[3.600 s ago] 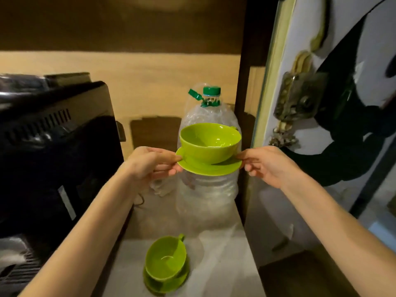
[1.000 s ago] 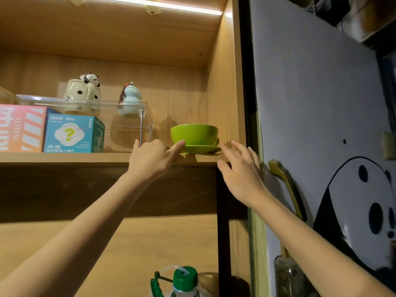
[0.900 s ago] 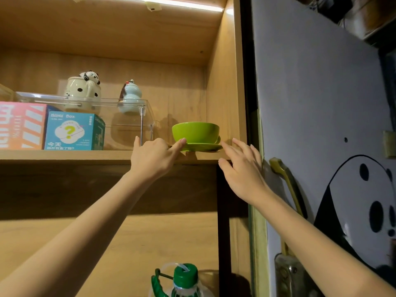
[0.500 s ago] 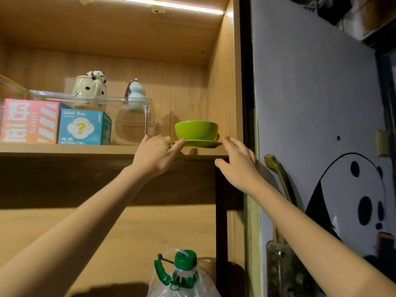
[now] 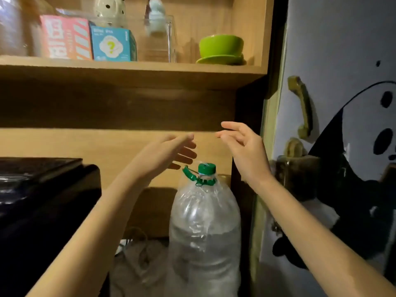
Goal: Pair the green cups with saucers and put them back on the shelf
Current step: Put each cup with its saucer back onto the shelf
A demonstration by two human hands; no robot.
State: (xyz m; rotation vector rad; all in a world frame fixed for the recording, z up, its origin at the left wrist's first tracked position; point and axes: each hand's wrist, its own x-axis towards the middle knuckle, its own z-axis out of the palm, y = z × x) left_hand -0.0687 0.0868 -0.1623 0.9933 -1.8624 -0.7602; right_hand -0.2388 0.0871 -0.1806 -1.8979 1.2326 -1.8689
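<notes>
Head view: a green cup (image 5: 221,45) is seen seated upright on a green saucer (image 5: 219,59), and the pair is placed on the wooden shelf (image 5: 132,70) at its right end, close beside the cabinet's side wall. To the left of the pair on the same shelf, a clear acrylic stand (image 5: 159,39) is set, with a pale blue figurine (image 5: 156,11) and a spotted cream figurine (image 5: 109,6) on top of it; further left a teal box with a yellow question mark (image 5: 112,44) and a pink striped box (image 5: 65,37) are lined up side by side, touching. Well below the shelf, both hands are held in the air and nothing is gripped by either. The left hand (image 5: 165,154) is shown with fingers relaxed and slightly spread, reaching rightward; the right hand (image 5: 242,146) is shown with fingers loosely extended toward the left, so that the fingertips of the two hands are near each other but apart. Just beneath the hands, a large clear plastic water bottle (image 5: 203,236) with a green cap (image 5: 206,168) is stood upright. A black appliance (image 5: 42,200) is seen at the left, and a door with a panda picture (image 5: 364,168) and a brass handle (image 5: 302,106) is seen at the right.
</notes>
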